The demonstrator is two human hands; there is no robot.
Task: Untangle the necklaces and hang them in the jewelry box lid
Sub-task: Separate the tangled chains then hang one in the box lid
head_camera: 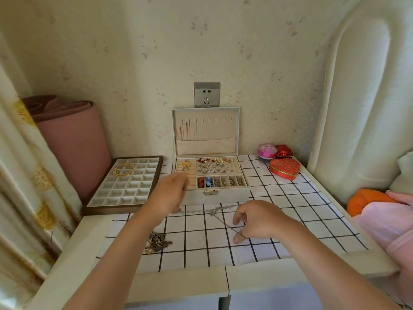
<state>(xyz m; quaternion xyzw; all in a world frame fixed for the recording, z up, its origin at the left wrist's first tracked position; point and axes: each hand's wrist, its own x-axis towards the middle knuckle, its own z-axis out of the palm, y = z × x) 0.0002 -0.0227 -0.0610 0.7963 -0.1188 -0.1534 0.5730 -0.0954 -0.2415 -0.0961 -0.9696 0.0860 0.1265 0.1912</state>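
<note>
A cream jewelry box [223,193] stands open against the wall, its lid [223,130] upright with a row of hooks. Thin gold chains [186,130] hang from the left hooks. A silver necklace [201,211] lies stretched over the checked cloth in front of the box. My left hand [169,193] holds its left end, raised before the box and blurred. My right hand [254,219] pinches the chain's other part low over the cloth. A tangled clump of necklaces [157,241] lies beside my left forearm.
A brown compartment tray [105,204] with gold bangles [123,169] sits left of the box. A red heart-shaped box [284,168], a pink round box [267,151] and a small red box [283,151] stand back right. A rolled pink mat [73,139] leans at left.
</note>
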